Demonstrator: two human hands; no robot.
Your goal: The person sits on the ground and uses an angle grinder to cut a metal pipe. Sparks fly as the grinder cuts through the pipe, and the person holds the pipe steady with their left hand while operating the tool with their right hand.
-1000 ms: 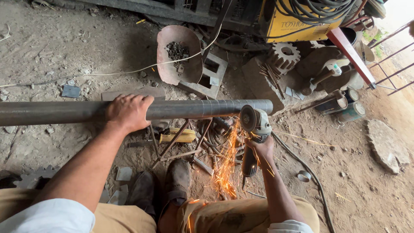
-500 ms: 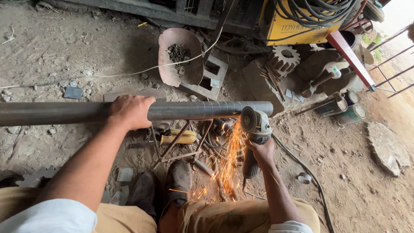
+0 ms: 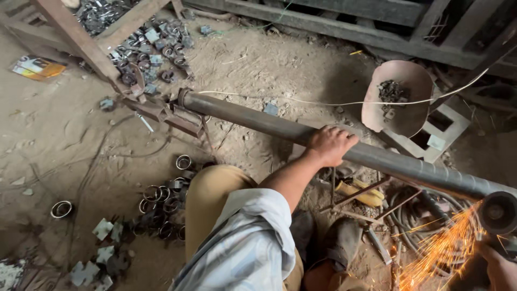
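On the dirt floor (image 3: 64, 140), the left hand (image 3: 329, 144) clamps the long grey steel pipe (image 3: 258, 121) steady; the right hand (image 3: 501, 269), grip unclear, is at the sparking angle grinder (image 3: 498, 213).

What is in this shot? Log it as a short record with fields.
Setting: dirt floor of a workshop
Left hand: gripping the long steel pipe from above
Right hand: at the frame's corner, holding the grinder
Grinder: at the pipe's right end, throwing orange sparks
Behind the pipe: rusty pan with metal scraps
Left of the knee: cut metal rings
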